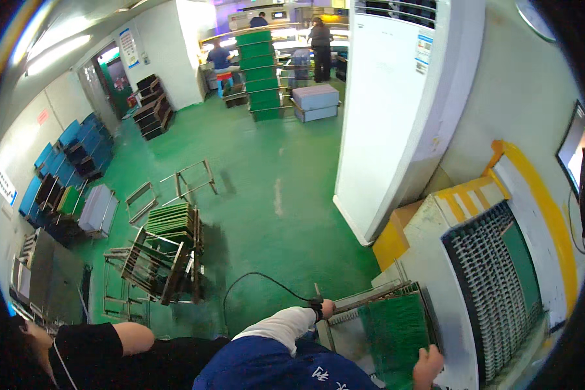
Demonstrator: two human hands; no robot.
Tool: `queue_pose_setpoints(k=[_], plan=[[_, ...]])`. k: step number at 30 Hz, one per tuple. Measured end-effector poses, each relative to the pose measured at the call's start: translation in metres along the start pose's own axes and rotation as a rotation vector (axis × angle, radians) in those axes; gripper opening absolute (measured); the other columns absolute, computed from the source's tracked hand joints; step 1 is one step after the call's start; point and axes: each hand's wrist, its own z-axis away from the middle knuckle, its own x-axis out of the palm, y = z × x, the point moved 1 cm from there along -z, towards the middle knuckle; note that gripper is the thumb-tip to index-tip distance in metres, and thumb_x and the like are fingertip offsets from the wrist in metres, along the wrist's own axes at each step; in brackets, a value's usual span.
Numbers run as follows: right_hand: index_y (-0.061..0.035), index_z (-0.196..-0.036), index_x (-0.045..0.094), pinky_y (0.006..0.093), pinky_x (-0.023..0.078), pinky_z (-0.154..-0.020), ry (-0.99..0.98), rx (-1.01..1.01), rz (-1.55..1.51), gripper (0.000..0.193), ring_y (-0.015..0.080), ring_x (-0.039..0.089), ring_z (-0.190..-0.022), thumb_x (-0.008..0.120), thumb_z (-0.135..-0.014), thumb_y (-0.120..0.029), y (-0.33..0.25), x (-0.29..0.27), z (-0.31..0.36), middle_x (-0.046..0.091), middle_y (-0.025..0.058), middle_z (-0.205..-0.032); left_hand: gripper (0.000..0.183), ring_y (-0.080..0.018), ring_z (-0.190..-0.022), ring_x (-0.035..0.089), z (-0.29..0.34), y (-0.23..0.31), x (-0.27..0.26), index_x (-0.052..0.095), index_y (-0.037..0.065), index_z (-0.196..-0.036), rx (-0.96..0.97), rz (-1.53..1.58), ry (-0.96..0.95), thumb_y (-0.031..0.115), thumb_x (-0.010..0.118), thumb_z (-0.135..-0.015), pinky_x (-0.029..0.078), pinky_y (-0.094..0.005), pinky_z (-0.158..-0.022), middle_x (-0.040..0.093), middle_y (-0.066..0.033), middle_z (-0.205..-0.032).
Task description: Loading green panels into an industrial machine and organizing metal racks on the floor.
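A metal rack filled with green boards, closely packed on edge, sits at the lower right, in front of my body. My left hand is closed on the rack's far left corner, by an upright metal rod. A black strap with a dark cable circles my left wrist below a white sleeve. My right hand is at the near right side of the green boards, fingers curled in; what they hold is hidden.
Right of the rack stands a pale yellow-taped machine with a slotted panel. A tall white cabinet rises behind. Racks with green boards stand on the floor at left. A person in black is close by, lower left.
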Motion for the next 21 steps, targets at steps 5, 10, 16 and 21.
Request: queue_pose_setpoints(k=[5,10,16,21], plan=[[0.0023,-0.106,0.059,0.0422,0.045,-0.079,0.027,0.282,-0.362,0.029,0.0325,0.059,-0.087,0.059,-0.088,-0.020,0.057,-0.058,0.002,0.062,0.0173,-0.100,0.026,-0.0289,-0.067,0.064,0.001,-0.009,0.002,0.070,0.007,-0.099,-0.018,-0.083,-0.002,0.018,0.062,-0.076,0.050,-0.0414,-0.061,0.068,-0.0136,-0.078],[-0.0035,-0.101,0.062,0.0343,0.049,-0.075,0.524,0.743,-1.363,0.017,0.0205,0.059,-0.085,0.063,-0.087,-0.014,0.113,-0.083,0.007,0.063,0.0065,-0.094,0.033,-0.0283,-0.065,0.062,0.019,0.004,-0.024,0.067,0.006,-0.078,0.182,-0.136,0.078,0.036,0.054,-0.084,0.048,-0.0448,-0.061,0.065,-0.0092,-0.071],[-0.0001,-0.118,0.053,0.0435,0.047,-0.091,0.498,0.621,-1.635,0.027,0.0264,0.058,-0.105,0.050,-0.096,-0.014,0.168,-0.042,0.010,0.060,0.0110,-0.115,0.031,-0.0349,-0.089,0.066,0.044,0.042,-0.070,0.071,0.017,-0.106,-0.192,0.115,-0.047,0.033,0.058,-0.082,0.052,-0.0433,-0.080,0.068,-0.0180,-0.092],[-0.0056,-0.112,0.055,0.0435,0.047,-0.090,0.720,0.703,-2.236,0.023,0.0266,0.057,-0.103,0.053,-0.090,0.000,0.175,-0.020,-0.017,0.060,0.0091,-0.110,0.031,-0.0355,-0.083,0.066,0.048,0.041,-0.078,0.072,0.014,-0.099,-0.071,-0.013,0.012,0.036,0.060,-0.080,0.053,-0.0424,-0.076,0.069,-0.0174,-0.088]])
